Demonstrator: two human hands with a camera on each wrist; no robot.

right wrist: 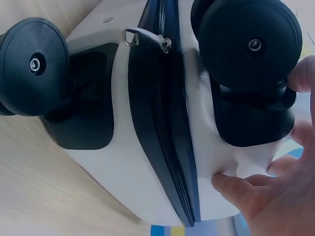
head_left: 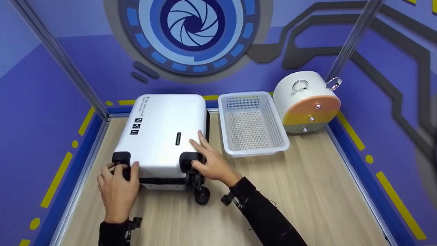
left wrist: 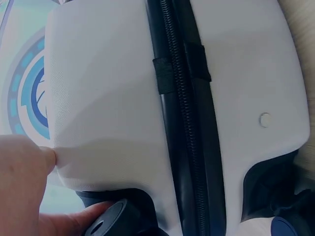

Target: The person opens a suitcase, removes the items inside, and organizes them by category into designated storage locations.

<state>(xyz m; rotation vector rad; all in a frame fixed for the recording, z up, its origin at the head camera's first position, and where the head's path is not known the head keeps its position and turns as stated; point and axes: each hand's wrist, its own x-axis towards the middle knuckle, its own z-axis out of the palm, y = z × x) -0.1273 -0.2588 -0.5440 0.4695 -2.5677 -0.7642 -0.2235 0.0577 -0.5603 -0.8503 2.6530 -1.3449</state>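
Towards the tabletop's (head_left: 327,184) far-left corner, I judge the suitcase (head_left: 157,112) stiff and slick; my left hand (head_left: 117,186) and right hand (head_left: 215,165) grip its wheeled corners (head_left: 121,156), the soundest hold.

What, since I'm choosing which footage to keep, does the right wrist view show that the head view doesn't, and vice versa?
Only the right wrist view shows the metal zipper pull on the suitcase. Only the head view shows the left grip, the white basket and the rounded white container with rings. Both show the suitcase, the right grip and the wooden tabletop.
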